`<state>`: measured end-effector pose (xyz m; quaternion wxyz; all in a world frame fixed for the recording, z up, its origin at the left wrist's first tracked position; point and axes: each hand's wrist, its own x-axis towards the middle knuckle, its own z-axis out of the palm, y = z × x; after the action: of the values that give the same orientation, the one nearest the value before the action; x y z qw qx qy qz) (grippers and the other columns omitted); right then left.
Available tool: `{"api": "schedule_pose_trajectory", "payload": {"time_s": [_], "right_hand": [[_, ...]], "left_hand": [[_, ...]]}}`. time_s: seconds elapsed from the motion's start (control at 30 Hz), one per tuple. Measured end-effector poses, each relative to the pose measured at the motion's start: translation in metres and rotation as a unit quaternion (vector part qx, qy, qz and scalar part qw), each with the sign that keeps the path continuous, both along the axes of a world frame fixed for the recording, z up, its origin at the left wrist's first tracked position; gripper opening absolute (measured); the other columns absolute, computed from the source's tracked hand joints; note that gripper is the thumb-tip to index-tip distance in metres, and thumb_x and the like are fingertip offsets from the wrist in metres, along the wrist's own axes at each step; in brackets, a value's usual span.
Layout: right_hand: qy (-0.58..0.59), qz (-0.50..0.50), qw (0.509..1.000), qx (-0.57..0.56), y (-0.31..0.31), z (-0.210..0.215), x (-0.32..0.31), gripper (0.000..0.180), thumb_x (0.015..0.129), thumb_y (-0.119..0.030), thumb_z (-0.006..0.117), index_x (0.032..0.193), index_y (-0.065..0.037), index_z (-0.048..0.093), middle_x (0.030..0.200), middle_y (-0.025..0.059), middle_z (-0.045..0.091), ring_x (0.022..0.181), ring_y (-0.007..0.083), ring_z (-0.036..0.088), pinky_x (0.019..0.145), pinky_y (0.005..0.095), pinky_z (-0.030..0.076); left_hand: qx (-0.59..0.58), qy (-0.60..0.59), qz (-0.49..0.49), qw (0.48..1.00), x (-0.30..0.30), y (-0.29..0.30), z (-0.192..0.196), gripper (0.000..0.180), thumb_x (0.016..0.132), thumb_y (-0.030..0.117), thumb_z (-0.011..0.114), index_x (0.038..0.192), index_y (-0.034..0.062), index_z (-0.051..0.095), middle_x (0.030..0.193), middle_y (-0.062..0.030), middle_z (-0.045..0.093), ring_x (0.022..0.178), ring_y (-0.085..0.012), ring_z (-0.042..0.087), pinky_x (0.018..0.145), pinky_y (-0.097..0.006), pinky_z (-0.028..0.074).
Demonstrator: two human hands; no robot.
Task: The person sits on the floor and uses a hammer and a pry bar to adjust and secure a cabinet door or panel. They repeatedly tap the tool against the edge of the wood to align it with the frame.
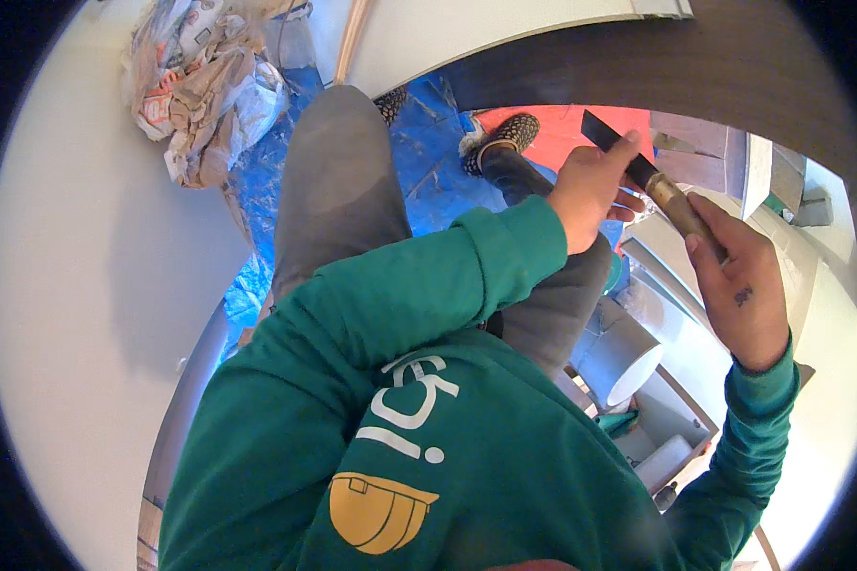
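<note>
A chisel-like hand tool (674,202) is held across both my hands, with a flat dark blade and a brownish handle. My right hand (741,276) grips the handle, thumb along its side and fingers along the top. The blade is pinched near its middle by my left hand (592,188), with the other fingers curled below. Its blunt, slanted end points up and left, past my left fingertips. Behind the tool lies a red sheet (552,133) on the floor.
Blue plastic sheeting (438,157) covers the floor around my shoes. A clear bag of crumpled paper (214,105) stands at the upper left against a pale wall (76,247). A dark brown panel (581,71) spans the upper right. Right of my leg are a white cylinder (614,352) and an open box (681,404).
</note>
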<state>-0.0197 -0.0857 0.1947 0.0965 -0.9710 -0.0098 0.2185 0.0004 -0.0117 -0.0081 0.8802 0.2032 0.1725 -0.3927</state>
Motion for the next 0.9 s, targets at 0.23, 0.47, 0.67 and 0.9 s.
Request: {"api": "schedule_pose_trajectory", "payload": {"time_s": [0.23,0.47,0.67,0.9], "right_hand": [[0.009,0.062,0.996,-0.071,0.029,-0.004,0.024,0.034,0.09,-0.009,0.058,0.121,0.002,0.062,0.084,0.0252,0.064,0.076,0.041,0.063,0.069,0.0433,0.049],[0.016,0.126,0.983,-0.133,0.042,-0.014,0.034,0.034,0.089,-0.01,0.058,0.12,0.001,0.062,0.08,0.0254,0.063,0.075,0.0431,0.061,0.068,0.0499,0.048],[0.016,0.145,0.975,-0.169,0.046,-0.019,0.033,0.036,0.088,-0.009,0.057,0.123,-0.004,0.062,0.078,0.0248,0.063,0.074,0.0421,0.061,0.067,0.0519,0.047],[0.02,0.144,0.973,-0.178,0.055,-0.016,0.035,0.039,0.086,-0.006,0.06,0.124,-0.007,0.062,0.075,0.0234,0.061,0.071,0.0412,0.06,0.064,0.051,0.047]], "left_hand": [[-0.081,0.011,0.012,0.997,0.013,0.011,-0.003,0.042,0.097,0.043,0.058,0.09,0.0026,0.064,0.079,-0.0086,0.064,0.069,-0.0196,0.065,0.063,-0.033,0.056],[-0.135,0.05,0.018,0.989,0.02,0.012,-0.008,0.039,0.101,0.035,0.052,0.093,-0.0016,0.062,0.087,-0.0132,0.067,0.077,-0.0238,0.068,0.072,-0.038,0.059],[-0.19,0.068,0.027,0.979,0.022,0.012,-0.013,0.037,0.104,0.03,0.046,0.096,-0.004,0.059,0.09,-0.0152,0.067,0.081,-0.0282,0.069,0.079,-0.042,0.06],[-0.206,0.069,0.021,0.976,0.021,0.013,-0.01,0.039,0.105,0.031,0.045,0.097,-0.0049,0.058,0.092,-0.0168,0.067,0.083,-0.0293,0.07,0.082,-0.043,0.06]]}}
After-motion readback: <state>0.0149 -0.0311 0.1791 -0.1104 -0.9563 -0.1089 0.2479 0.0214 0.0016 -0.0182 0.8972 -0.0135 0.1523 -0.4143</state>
